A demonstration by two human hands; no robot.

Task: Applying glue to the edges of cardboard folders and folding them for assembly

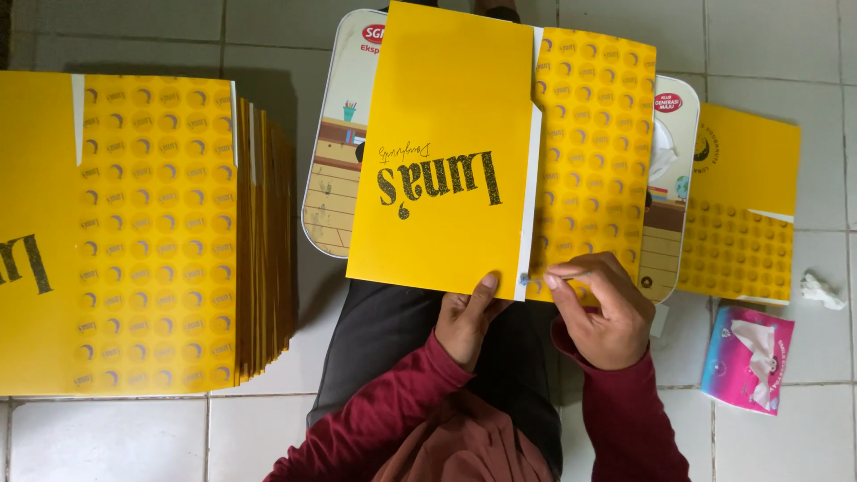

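Head view: my left hand (466, 319) pinches the yellow folder (437, 152) by its near edge; my right hand (603, 308) pinches a small strip (534, 278) beside it. I judge the strip could tear or stick crooked.

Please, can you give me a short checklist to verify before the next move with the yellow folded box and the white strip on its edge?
1. Left hand holds the near edge of the yellow flat box, thumb on top: ok.
2. Right hand pinches at the lower end of the white strip: ok.
3. Whether the strip's end is already lifted from the edge: cannot tell, too small.
4. Box rests on the small lap table, lying flat: ok.
5. Stack of yellow flat boxes lies apart, on the person's left side: ok.
6. Pink tissue pack lies on the floor by the right hand: ok.
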